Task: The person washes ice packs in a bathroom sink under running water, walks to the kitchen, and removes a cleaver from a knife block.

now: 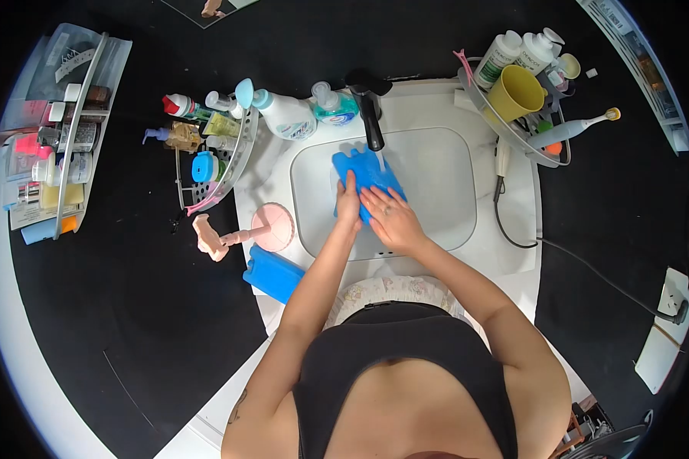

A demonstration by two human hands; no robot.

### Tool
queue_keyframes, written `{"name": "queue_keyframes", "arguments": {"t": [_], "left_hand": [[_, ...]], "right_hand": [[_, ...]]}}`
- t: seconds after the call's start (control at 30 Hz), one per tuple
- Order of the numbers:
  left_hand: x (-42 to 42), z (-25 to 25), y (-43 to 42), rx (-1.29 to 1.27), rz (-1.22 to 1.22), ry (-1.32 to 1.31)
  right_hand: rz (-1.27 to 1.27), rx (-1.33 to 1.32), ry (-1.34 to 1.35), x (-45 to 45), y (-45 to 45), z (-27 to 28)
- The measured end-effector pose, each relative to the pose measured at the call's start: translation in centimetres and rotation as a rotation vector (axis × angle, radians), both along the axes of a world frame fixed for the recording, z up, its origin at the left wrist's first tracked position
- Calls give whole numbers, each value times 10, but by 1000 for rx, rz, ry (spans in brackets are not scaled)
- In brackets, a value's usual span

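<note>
A blue ice pack (369,170) is in the white sink (444,183), tilted beneath the black faucet (370,122), with water running onto its upper right part. My left hand (348,203) grips the pack along its lower left side, thumb on top and the other fingers mostly hidden. Flat across its lower right surface lies my right hand (390,218), fingers stretched out and a ring on one of them. A second blue ice pack (274,274) rests on the counter's left front edge, beside my left forearm.
A pink stand (272,227) with a round base stands left of the sink. Behind are a white bottle (287,115) and a green soap bottle (334,107). The right corner shelf (505,126) carries a yellow cup (516,93) and an electric toothbrush (574,130). A cord (589,268) runs to a wall socket.
</note>
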State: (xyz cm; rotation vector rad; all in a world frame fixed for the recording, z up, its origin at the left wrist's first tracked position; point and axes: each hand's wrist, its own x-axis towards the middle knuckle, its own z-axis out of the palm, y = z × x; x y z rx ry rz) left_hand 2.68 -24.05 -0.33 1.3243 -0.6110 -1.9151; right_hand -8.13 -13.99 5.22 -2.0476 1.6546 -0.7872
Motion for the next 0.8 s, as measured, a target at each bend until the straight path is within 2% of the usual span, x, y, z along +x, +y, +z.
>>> {"name": "queue_keyframes", "arguments": {"t": [0.07, 0.13, 0.23, 0.27, 0.37, 0.4, 0.5, 0.6, 0.67, 0.73, 0.8], "left_hand": [[4, -11, 7, 21, -7, -4], [2, 3, 10, -25, -28, -73], [-3, 23, 9, -121, -49, -205], [-3, 24, 11, -114, -43, -217], [-6, 27, 9, -98, -52, -235], [-5, 29, 5, -85, -113, -239], [2, 31, 2, -55, -225, -259], [0, 27, 15, -378, -408, -359], [-2, 26, 28, -445, -431, -392], [-4, 30, 36, -582, -476, -448], [1, 28, 26, -573, -461, -444]], "right_hand": [[-27, -10, 111, 1, -21, -12], [-52, -17, 168, -5, -38, -28], [-531, 118, -41, -11, -61, -57], [-523, 119, -47, -12, -68, -59], [-607, 521, -553, -22, -82, -65], [-611, 521, -549, -25, -80, -67], [-698, 542, -895, -20, -78, -75], [-771, 643, -987, -27, -81, -86], [-810, 697, -1038, -25, -82, -88], [-926, 634, -1078, -19, -83, -83], [-986, 600, -1091, -17, -82, -79]]}}
